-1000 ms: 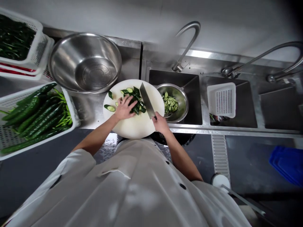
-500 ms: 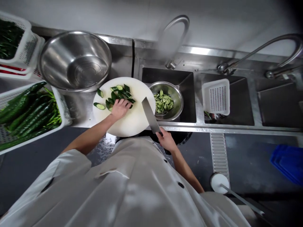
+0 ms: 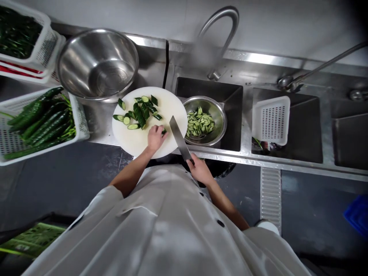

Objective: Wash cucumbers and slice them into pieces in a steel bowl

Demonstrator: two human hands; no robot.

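On the round white cutting board (image 3: 135, 142) lie several cut cucumber chunks (image 3: 138, 115), dark green with pale cut faces. My left hand (image 3: 156, 137) is at the board's lower middle, its fingers closed round a small cucumber piece (image 3: 164, 131). My right hand (image 3: 199, 168) grips the handle of a cleaver (image 3: 180, 138), whose blade slants up and left over the board's right edge. Right of the board, a steel bowl (image 3: 221, 122) holds many thin cucumber slices (image 3: 199, 122).
A large steel basin (image 3: 97, 65) stands behind the board. At left, a white basket (image 3: 83, 122) holds whole cucumbers (image 3: 46, 119); stacked baskets (image 3: 47, 48) stand behind. Sinks with faucets (image 3: 234, 19) line the right, one holding a white perforated basket (image 3: 271, 119).
My left hand has left the cucumber pile and moved right and down, nearer the cleaver, with a piece in its fingers. The camera view has shifted slightly. My right hand still holds the cleaver.
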